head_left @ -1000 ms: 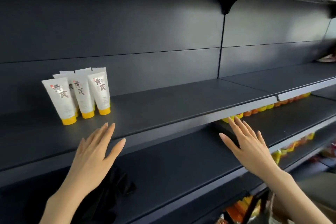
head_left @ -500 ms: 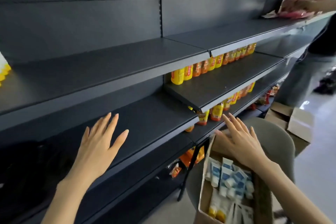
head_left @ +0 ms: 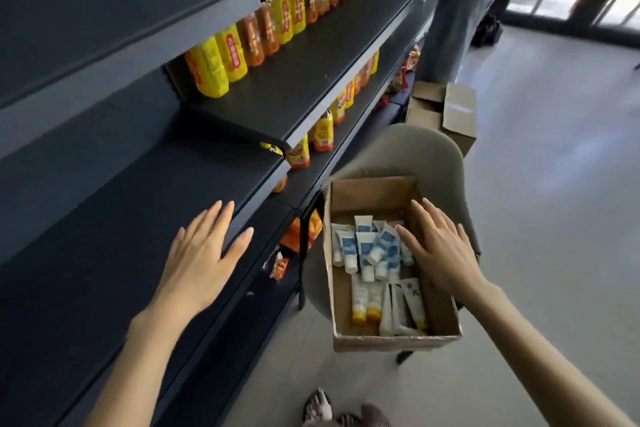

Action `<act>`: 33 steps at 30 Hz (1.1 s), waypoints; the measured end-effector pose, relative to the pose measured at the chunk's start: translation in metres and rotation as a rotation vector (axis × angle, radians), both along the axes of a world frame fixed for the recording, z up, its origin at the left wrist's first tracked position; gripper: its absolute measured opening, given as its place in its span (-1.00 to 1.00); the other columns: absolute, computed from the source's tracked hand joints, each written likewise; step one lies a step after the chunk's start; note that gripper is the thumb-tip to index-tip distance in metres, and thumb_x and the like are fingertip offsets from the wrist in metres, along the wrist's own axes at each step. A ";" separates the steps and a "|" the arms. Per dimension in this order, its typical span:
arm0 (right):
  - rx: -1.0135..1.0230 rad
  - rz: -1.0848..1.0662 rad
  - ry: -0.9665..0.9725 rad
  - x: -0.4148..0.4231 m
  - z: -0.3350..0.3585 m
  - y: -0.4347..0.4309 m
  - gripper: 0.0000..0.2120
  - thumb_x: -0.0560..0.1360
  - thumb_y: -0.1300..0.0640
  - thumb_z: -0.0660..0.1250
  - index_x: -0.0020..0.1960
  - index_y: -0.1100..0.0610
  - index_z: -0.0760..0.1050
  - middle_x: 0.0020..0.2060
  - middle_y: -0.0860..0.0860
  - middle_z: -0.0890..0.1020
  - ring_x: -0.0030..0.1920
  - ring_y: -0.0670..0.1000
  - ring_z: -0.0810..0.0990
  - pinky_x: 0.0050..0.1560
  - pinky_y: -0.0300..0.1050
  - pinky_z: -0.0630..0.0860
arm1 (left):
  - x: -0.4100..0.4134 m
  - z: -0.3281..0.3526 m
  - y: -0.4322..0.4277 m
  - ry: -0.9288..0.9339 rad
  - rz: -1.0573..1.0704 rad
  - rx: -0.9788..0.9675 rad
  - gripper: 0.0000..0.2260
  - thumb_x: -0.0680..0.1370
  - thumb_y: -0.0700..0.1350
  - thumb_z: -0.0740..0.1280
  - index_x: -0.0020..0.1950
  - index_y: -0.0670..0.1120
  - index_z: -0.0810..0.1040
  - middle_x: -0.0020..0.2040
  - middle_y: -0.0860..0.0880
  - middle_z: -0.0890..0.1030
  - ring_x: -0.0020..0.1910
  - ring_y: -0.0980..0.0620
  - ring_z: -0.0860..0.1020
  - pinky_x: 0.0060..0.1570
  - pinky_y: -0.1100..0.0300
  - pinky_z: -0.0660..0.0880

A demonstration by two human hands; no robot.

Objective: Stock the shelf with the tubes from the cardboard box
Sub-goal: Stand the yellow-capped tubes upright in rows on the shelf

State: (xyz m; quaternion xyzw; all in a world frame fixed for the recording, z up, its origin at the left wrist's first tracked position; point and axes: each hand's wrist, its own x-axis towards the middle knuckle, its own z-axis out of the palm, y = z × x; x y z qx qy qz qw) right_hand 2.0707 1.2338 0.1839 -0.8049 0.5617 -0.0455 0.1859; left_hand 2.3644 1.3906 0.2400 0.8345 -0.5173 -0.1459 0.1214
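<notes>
Both flat, fingers straight and holding nothing, your left hand (head_left: 202, 265) is over the dark shelf (head_left: 104, 218) and your right hand (head_left: 440, 253) is over the white tubes (head_left: 363, 248) lying in the cardboard box (head_left: 381, 341) on the chair (head_left: 433, 156).

The right hand (head_left: 438, 253) has moved from the shelf (head_left: 104, 218) to over the cardboard box (head_left: 391, 340), perhaps touching the blue-labelled tubes (head_left: 367, 246).

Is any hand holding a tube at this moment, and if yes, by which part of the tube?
Nothing is held. The left hand is spread over the shelf; the right hand is spread above the tubes in the cardboard box.
</notes>
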 end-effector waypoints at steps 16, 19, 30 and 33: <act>0.363 -0.368 -0.016 -0.031 -0.167 -0.014 -0.42 0.59 -0.14 0.12 0.50 0.15 0.17 0.46 0.10 0.28 0.42 0.12 0.30 0.33 0.05 0.31 | -0.034 -0.136 -0.108 0.120 -0.322 0.338 -0.40 0.56 0.26 -0.07 0.55 0.06 -0.05 0.56 0.06 0.00 0.53 0.09 -0.05 0.48 0.05 -0.08; 0.482 -0.398 -0.011 -0.031 -0.203 -0.021 -0.41 0.59 -0.13 0.12 0.50 0.17 0.16 0.45 0.13 0.28 0.40 0.15 0.33 0.32 0.06 0.32 | -0.046 -0.162 -0.123 0.130 -0.354 0.390 -0.36 0.52 0.29 -0.11 0.55 0.05 -0.06 0.56 0.03 -0.02 0.53 0.06 -0.06 0.49 0.05 -0.07; 0.897 -0.471 0.101 -0.034 -0.297 -0.031 -0.41 0.57 -0.05 0.24 0.45 0.26 0.17 0.38 0.22 0.35 0.36 0.19 0.38 0.32 0.00 0.34 | -0.077 -0.227 -0.139 0.218 -0.399 0.381 -0.43 0.58 0.21 -0.04 0.54 0.07 -0.10 0.56 0.07 -0.09 0.52 0.12 -0.13 0.49 0.04 -0.11; 0.856 -0.496 0.065 -0.029 -0.315 -0.036 -0.47 0.56 0.04 0.27 0.43 0.24 0.22 0.36 0.21 0.39 0.34 0.19 0.40 0.29 -0.03 0.36 | -0.079 -0.234 -0.137 0.246 -0.392 0.373 -0.43 0.58 0.22 -0.05 0.54 0.10 -0.13 0.56 0.10 -0.10 0.51 0.16 -0.15 0.48 0.09 -0.16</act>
